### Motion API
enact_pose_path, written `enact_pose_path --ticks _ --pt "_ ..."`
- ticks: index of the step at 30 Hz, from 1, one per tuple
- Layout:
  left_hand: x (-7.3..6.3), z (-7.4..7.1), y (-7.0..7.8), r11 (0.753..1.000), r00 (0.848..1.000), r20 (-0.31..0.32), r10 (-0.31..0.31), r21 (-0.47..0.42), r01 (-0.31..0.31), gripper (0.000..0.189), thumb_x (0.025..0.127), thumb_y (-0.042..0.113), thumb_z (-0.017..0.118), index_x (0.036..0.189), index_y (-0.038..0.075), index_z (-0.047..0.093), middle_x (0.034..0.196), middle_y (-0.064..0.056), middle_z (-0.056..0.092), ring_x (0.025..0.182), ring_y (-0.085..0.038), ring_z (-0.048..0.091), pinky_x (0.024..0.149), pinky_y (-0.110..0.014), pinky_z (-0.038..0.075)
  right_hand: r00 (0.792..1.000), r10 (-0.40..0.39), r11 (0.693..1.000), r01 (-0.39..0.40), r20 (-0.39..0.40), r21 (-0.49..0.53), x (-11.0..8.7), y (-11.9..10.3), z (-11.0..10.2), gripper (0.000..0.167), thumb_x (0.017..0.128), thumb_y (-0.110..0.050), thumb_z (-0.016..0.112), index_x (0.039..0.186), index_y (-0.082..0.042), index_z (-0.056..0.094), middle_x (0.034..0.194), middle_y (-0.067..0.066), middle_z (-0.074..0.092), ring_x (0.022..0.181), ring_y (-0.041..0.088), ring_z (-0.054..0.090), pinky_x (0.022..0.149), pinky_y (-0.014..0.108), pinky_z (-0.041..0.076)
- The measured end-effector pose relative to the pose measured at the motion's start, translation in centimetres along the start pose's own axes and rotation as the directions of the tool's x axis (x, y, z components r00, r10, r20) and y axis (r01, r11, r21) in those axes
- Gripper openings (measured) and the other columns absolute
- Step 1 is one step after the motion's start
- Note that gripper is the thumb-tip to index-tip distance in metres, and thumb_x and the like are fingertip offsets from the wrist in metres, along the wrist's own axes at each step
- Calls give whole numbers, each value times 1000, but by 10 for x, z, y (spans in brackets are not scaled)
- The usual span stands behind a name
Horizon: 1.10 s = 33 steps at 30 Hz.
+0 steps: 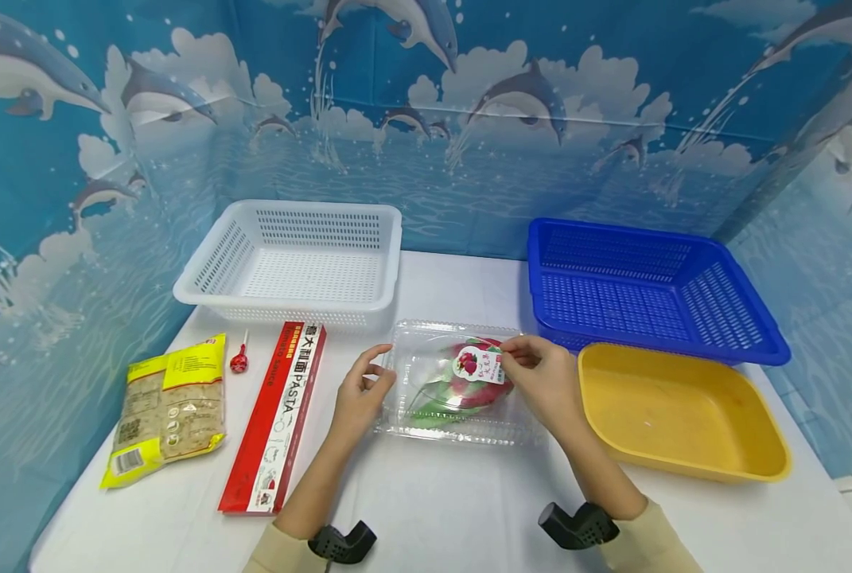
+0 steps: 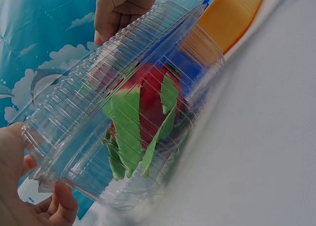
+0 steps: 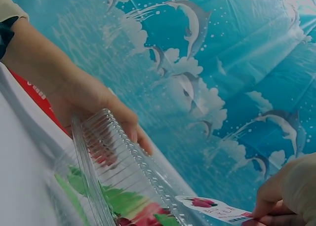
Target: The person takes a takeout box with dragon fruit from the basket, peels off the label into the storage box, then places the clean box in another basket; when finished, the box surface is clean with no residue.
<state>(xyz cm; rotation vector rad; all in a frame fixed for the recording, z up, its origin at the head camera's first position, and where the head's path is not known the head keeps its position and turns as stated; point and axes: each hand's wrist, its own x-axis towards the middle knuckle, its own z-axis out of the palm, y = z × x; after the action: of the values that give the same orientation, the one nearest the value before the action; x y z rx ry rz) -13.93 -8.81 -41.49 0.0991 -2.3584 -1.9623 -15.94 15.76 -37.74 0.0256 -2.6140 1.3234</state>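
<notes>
A clear plastic clamshell box (image 1: 407,362) with a dragon fruit (image 1: 436,396) inside lies on the white table in the middle of the head view. My left hand (image 1: 357,398) grips its left edge, thumb and fingers on either side of the rim. On the lid is a white label (image 1: 484,365) with a dragon fruit picture. The right hand (image 1: 549,383) pinches the label's right end; in the right wrist view that part of the label (image 3: 217,209) stands up off the lid. Through the box wall, the left wrist view shows the red fruit (image 2: 152,107) with green scales.
Left of the box lie a red pasta box (image 1: 275,422), a red lollipop (image 1: 239,362) and a yellow-ended food bag (image 1: 171,406). A white basket (image 1: 311,298) stands behind, a blue basket (image 1: 655,338) back right. A yellow tray (image 1: 683,465) sits close by my right hand.
</notes>
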Motion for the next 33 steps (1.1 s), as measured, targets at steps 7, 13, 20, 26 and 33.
enact_pose_path --ticks 7,13,20,26,33 --pt "0 0 0 1000 1000 -5 4 -5 -4 41 91 6 60 132 9 58 97 -12 57 68 -13 46 57 -23 41 999 -19 999 20 -30 31 -2 3 -9 10 86 -2 65 93 3 71 87 14 69 77 24 61 66 14 49" --pt "-1 1 2 1000 1000 -5 -6 -3 6 41 92 5 60 132 9 58 98 -12 57 67 -12 46 57 -22 40 998 -17 999 19 -55 49 -3 8 -16 10 85 0 64 91 3 71 86 14 69 74 21 60 65 14 49" --pt "10 3 -22 1000 1000 -12 -6 -18 6 42 92 8 61 133 14 58 98 -10 56 66 -12 45 55 -22 40 997 -1 997 7 -81 73 -4 17 -25 10 86 0 64 93 4 70 87 15 68 76 18 59 65 14 49" --pt "17 4 -40 1000 1000 -16 21 -20 -22 42 92 13 63 132 22 59 99 -9 57 65 -12 46 53 -23 40 995 39 996 -31 -95 84 -8 26 -34 11 87 -1 64 96 5 69 89 14 66 77 17 57 63 16 48" --pt "17 4 -42 998 999 -12 53 -25 -53 41 92 13 63 131 23 60 97 -9 56 60 -10 44 51 -22 38 989 45 998 -36 -144 60 -8 38 -45 10 86 0 65 93 5 69 88 15 67 73 9 56 62 13 47"
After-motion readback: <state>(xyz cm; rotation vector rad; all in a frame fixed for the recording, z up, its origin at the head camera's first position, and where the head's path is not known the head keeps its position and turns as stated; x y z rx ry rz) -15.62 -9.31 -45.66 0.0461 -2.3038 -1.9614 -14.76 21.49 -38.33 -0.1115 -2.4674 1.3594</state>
